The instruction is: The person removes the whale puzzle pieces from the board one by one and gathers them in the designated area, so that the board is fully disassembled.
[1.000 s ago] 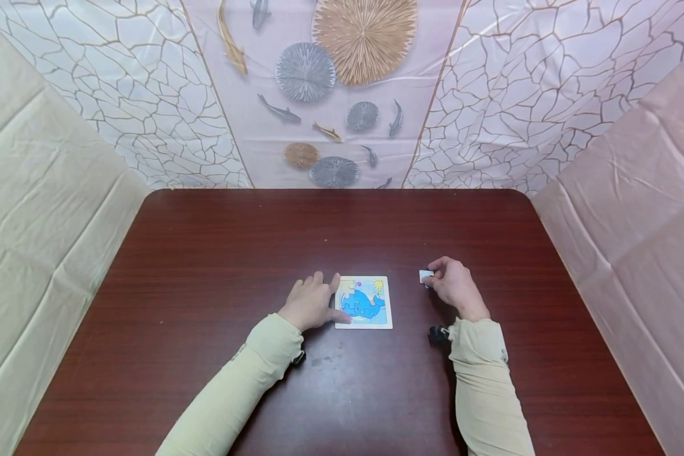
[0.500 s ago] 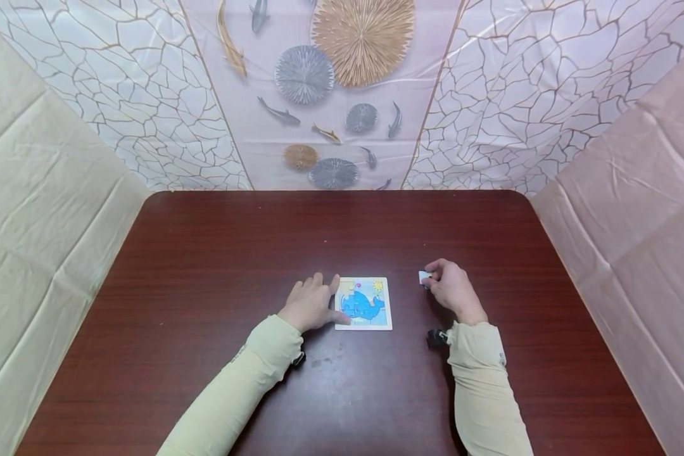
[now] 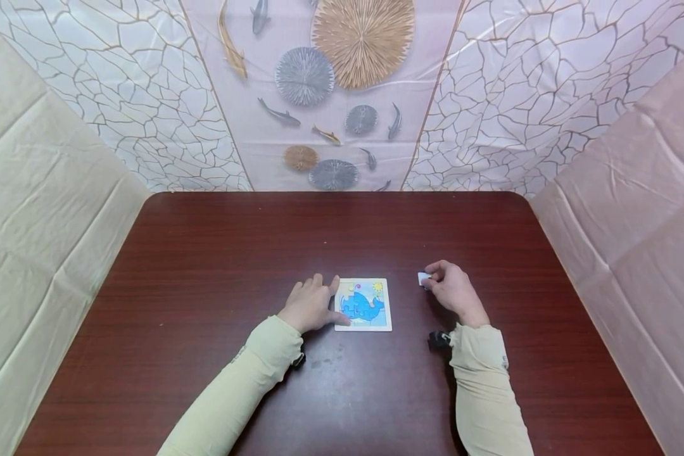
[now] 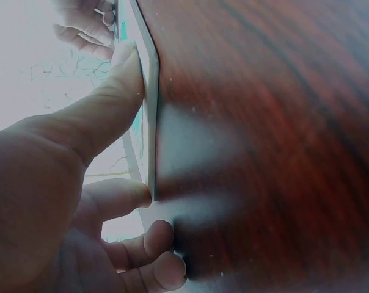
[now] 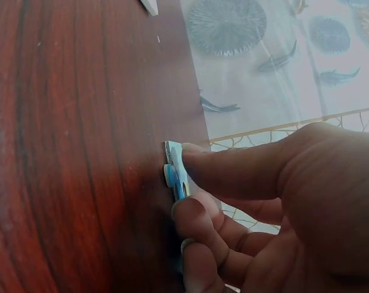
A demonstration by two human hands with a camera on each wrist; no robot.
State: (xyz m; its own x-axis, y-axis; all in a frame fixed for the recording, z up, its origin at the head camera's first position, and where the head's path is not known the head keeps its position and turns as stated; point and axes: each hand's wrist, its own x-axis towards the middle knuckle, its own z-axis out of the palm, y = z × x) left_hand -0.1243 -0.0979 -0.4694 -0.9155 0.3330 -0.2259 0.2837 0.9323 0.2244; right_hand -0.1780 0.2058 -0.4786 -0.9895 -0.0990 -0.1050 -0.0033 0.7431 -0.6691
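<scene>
A small square jigsaw puzzle (image 3: 389, 313) with a pale frame and a blue whale picture lies flat on the table. At its left side my left hand (image 3: 310, 304) is spread, with the thumb (image 4: 114, 91) laid on top of the frame. The index finger touches the far left corner; the other fingers rest beyond it on the table. To the right of the puzzle, my right hand (image 3: 453, 291) pinches a puzzle piece (image 3: 424, 278) between thumb and fingers. In the right wrist view that piece (image 5: 177, 171) stands on edge close over the table, showing blue and white.
Dark red-brown wooden table (image 3: 205, 240) all round the puzzle. Patterned cloth (image 3: 333, 126) hangs behind its far edge, with pale cloth walls (image 3: 51, 240) at both sides. A black wrist device (image 3: 439, 340) sits below the right wrist.
The right hand has shifted very slightly, still pinching the puzzle piece, which has tilted a little. The left hand stays on the puzzle frame.
</scene>
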